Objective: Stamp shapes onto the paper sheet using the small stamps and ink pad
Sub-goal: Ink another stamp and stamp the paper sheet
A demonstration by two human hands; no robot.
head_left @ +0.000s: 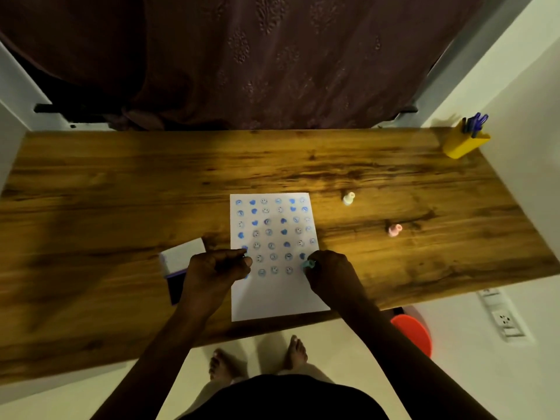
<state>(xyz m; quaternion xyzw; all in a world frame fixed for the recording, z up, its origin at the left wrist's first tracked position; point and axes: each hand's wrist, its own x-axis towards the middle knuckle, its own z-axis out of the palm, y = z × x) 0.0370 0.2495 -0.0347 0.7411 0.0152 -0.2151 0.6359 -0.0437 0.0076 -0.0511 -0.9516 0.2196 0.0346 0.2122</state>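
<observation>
A white paper sheet [277,295] lies on the wooden desk [121,192], covered in rows of blue hearts and smiley faces. My right hand [328,272] is shut on a small teal stamp [309,264], pressed down at the sheet's right edge. My left hand [216,269] is closed at the sheet's left edge; its fingers hide whatever is under them. The open ink pad [178,265], white lid up and dark pad below, sits just left of that hand. A pale yellow stamp [348,198] and a pink stamp [395,230] lie to the right.
A yellow pen holder [465,142] with blue pens stands at the desk's far right corner. A dark curtain [257,62] hangs behind the desk. An orange stool [413,333] and a wall socket [504,321] are at the lower right; my bare feet show below the desk edge.
</observation>
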